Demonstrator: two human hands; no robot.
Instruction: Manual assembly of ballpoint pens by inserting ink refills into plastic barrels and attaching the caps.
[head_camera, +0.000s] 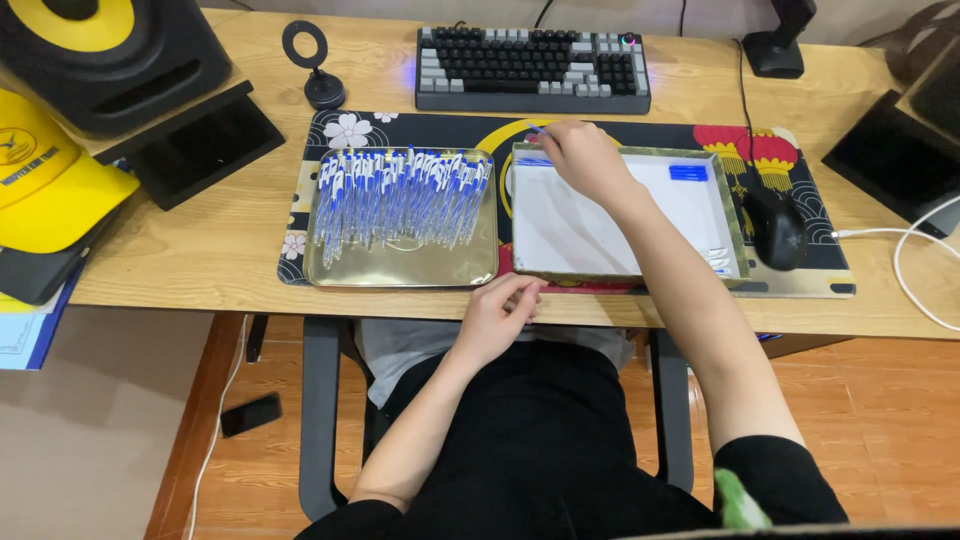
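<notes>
Here, on the left of the patterned desk mat (330, 128), a shallow gold metal tray (400, 268) holds a dense heap of blue-and-white plastic pens (400, 195), lying roughly parallel with their tips toward the near edge. Just beside it to the right sits a white-lined rectangular box lid (590, 240) with a few loose blue pens along its far wall and a small cluster in its near right corner. The left hand (497, 318) rests at the desk's near edge, below the gap between tray and lid, fingers curled loosely inward; whether it holds anything I cannot tell. The right hand (583, 160) reaches over the lid's far left corner, fingertips pinched around one slim blue pen (536, 130) whose end pokes out past the lid's rim. A good placement, I judge, means laying it flat and parallel to the others. A black computer mouse (780, 228) lies right of the lid
</notes>
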